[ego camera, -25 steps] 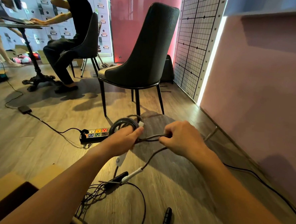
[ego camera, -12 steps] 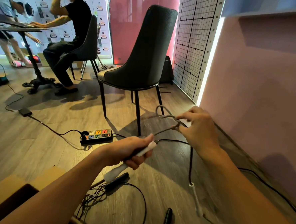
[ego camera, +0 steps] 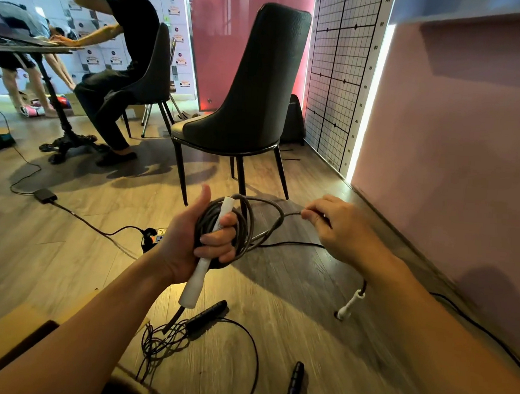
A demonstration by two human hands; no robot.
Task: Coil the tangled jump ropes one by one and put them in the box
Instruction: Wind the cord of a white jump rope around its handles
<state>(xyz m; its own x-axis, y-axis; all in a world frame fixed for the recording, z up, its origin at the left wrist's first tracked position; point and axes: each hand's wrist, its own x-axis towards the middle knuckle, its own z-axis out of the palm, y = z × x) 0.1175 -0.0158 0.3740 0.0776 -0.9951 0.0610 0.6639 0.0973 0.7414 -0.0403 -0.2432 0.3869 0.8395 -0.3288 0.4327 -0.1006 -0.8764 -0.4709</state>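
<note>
- Head view, looking down at a wood-plank floor (ego camera: 292,290): a grey jump rope (ego camera: 246,226) is held up above it, most of it already looped into a loose coil.
- The coil is gripped by the left hand (ego camera: 189,241) together with one long white plastic handle (ego camera: 199,275). The fingers are curled round both, the thumb is stuck up, and the handle's lower end pokes out below the fist.
- A free strand of the same rope is pinched at the fingertips of the right hand (ego camera: 339,229), out to the right of the coil. The hands are well apart, joined only by that strand.
- The rope's other white handle (ego camera: 349,304) is seen dangling under the right forearm, close to the floor. Whether it touches can't be told.
- A thin black jump rope (ego camera: 164,340) is seen tangled on the floor below the left hand. Its two black ribbed handles (ego camera: 207,314) are spread apart from each other.
- A brown cardboard box (ego camera: 10,324) is cut off by the lower-left corner, just beside that tangle.
- A dark grey upholstered chair (ego camera: 259,90) is parked right behind the hands.
</note>
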